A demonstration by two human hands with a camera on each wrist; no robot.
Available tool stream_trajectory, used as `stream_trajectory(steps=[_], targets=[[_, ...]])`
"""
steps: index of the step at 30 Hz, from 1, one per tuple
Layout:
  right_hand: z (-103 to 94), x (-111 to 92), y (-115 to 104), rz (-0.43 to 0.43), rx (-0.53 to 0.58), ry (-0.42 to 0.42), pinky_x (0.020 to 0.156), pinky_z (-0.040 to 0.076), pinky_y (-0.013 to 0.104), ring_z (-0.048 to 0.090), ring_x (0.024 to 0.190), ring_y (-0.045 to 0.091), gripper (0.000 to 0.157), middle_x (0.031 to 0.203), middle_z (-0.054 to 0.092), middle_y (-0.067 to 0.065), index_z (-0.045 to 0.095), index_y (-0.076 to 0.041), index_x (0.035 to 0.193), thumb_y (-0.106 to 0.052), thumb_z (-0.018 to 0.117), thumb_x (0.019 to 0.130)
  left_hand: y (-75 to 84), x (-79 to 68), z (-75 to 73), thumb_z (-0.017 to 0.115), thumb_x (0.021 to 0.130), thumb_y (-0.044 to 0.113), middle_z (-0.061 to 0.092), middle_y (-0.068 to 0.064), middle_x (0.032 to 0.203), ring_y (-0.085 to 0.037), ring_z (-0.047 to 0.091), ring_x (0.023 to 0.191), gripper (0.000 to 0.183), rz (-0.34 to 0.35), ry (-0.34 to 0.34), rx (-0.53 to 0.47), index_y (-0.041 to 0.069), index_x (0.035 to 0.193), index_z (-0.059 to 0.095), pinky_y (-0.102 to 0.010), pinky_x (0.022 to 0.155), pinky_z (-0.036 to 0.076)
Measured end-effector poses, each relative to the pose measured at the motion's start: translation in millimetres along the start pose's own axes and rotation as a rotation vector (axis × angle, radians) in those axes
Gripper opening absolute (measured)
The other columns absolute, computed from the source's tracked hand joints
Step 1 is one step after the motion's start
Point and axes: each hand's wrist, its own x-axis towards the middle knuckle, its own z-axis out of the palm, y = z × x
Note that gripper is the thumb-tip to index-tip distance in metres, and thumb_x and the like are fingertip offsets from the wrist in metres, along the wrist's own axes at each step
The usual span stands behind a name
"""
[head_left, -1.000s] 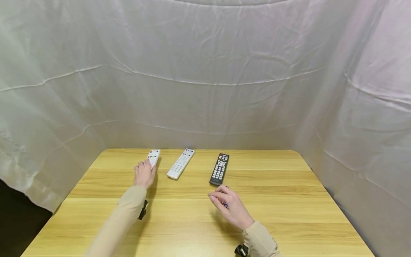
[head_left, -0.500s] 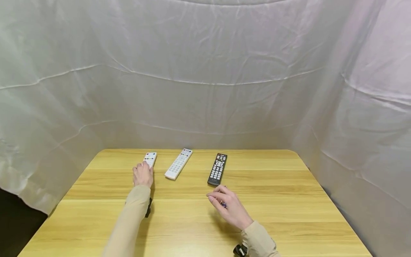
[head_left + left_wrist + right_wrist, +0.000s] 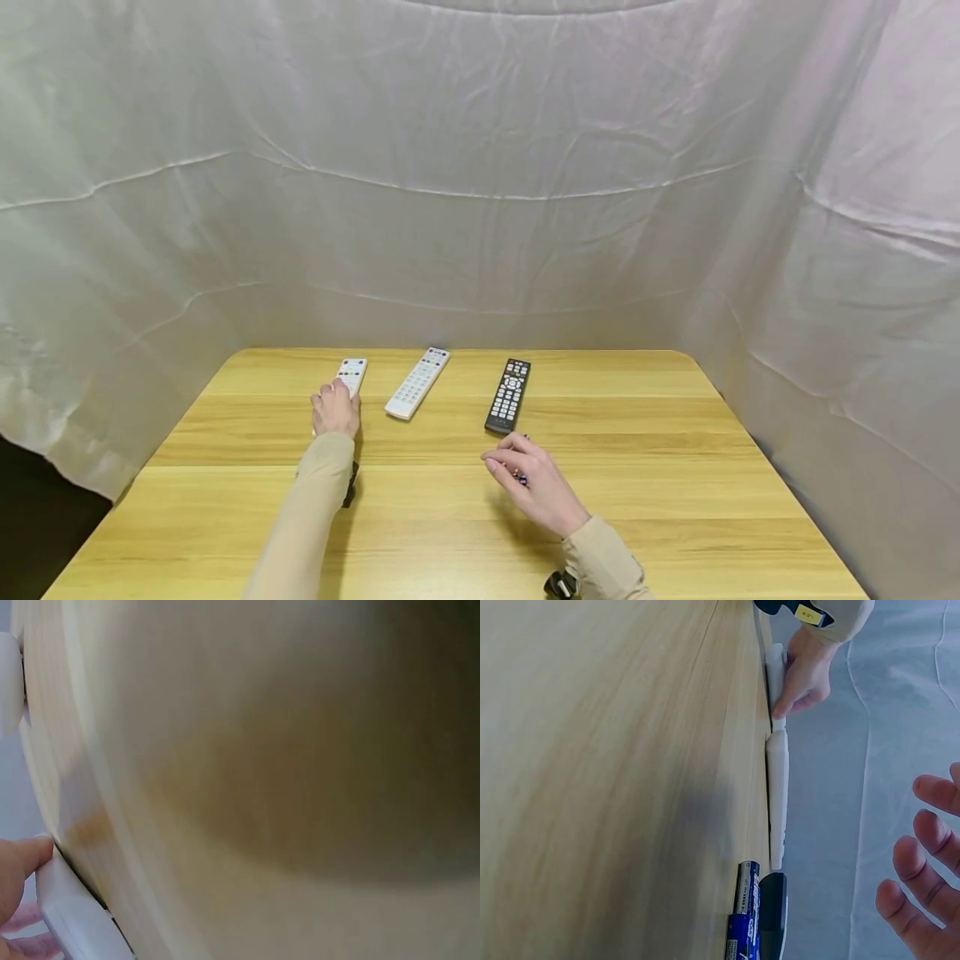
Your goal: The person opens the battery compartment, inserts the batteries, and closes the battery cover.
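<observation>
My left hand point(image 3: 335, 410) grips the near part of a white remote control point(image 3: 352, 372) at the table's left. In the left wrist view, the thumb point(image 3: 27, 855) presses against one side of that remote, with other fingers across from it. A second white remote control point(image 3: 417, 385) lies slanted to its right. My right hand point(image 3: 543, 492) hovers with loosely bent fingers and holds nothing. Below it lie blue and silver batteries point(image 3: 742, 919), mostly hidden by the hand in the head view. A black remote control point(image 3: 508, 396) lies just beyond the right fingertips.
The wooden table point(image 3: 645, 475) has rounded far corners. Pale grey cloth point(image 3: 480, 250) hangs around its back and sides. A black camera point(image 3: 561, 585) sits on the right wrist by the beige sleeve.
My left hand has brought the gripped white remote slightly nearer and turned it a little, mostly in the first half second. The right hand keeps its place; the head view has shifted slightly.
</observation>
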Motion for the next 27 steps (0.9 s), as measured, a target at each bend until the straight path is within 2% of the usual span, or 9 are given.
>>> stream_trajectory(steps=[3,6,9,12,17,22,27], targets=[[-0.1,0.1,0.1,0.0,0.001,-0.002,0.058,0.053,0.019,0.052,0.075,-0.002,0.015,0.095,0.066,-0.001,0.077,-0.007,0.104,-0.008,0.063,0.098,1.5,1.1,-0.9,0.054,0.102,0.022,0.048,-0.043,0.131,-0.06,0.047,0.122,0.053,-0.019,-0.031,0.007,-0.015,0.137,0.04,-0.065,0.1,0.051],[-0.2,0.2,0.2,-0.001,0.004,-0.002,0.058,0.053,0.019,0.052,0.075,-0.002,0.015,0.095,0.066,-0.001,0.077,-0.006,0.104,-0.008,0.063,0.098,5.3,2.4,-2.1,0.051,0.103,0.027,0.034,-0.045,0.145,-0.063,0.03,0.138,0.062,-0.017,-0.068,0.034,-0.014,0.145,0.032,-0.069,0.118,0.033],[-0.4,0.2,-0.2,-0.001,0.007,-0.003,0.058,0.053,0.018,0.052,0.074,-0.002,0.015,0.096,0.066,0.0,0.077,-0.006,0.104,-0.008,0.063,0.098,12.0,3.4,-1.9,0.048,0.104,0.031,0.025,-0.044,0.153,-0.06,0.014,0.147,0.065,0.022,-0.084,0.065,-0.013,0.149,0.03,-0.066,0.127,0.016],[-0.6,0.1,-1.0,0.004,0.01,-0.005,0.059,0.053,0.018,0.053,0.074,-0.002,0.015,0.096,0.066,0.0,0.077,-0.006,0.104,-0.008,0.063,0.098,21.4,4.3,0.9,0.046,0.104,0.034,0.028,-0.042,0.153,-0.057,0.014,0.149,0.065,0.094,-0.084,0.088,-0.014,0.147,0.033,-0.062,0.129,0.014],[-0.4,0.3,-0.7,0.001,0.007,-0.001,0.058,0.053,0.019,0.052,0.074,-0.002,0.015,0.095,0.066,0.0,0.077,-0.007,0.104,-0.008,0.063,0.098,38.9,4.8,10.2,0.046,0.104,0.038,0.033,-0.037,0.155,-0.053,0.018,0.15,0.068,0.211,-0.114,0.062,-0.014,0.147,0.034,-0.06,0.129,0.014],[0.6,0.4,0.4,-0.008,0.001,0.004,0.058,0.052,0.017,0.053,0.074,-0.002,0.014,0.094,0.066,-0.001,0.077,-0.008,0.104,-0.009,0.064,0.097,54.5,1.6,20.2,0.046,0.104,0.043,0.034,-0.031,0.158,-0.05,0.021,0.151,0.069,0.3,-0.173,0.066,-0.006,0.151,0.034,-0.06,0.129,0.015],[1.1,0.1,2.0,-0.011,0.0,0.007,0.059,0.051,0.014,0.053,0.074,-0.003,0.014,0.094,0.065,-0.002,0.077,-0.008,0.104,-0.009,0.064,0.097,67.8,-1.2,27.4,0.046,0.103,0.05,0.03,-0.025,0.162,-0.046,0.019,0.153,0.073,0.337,-0.234,0.1,0.004,0.157,0.03,-0.061,0.13,0.013]])
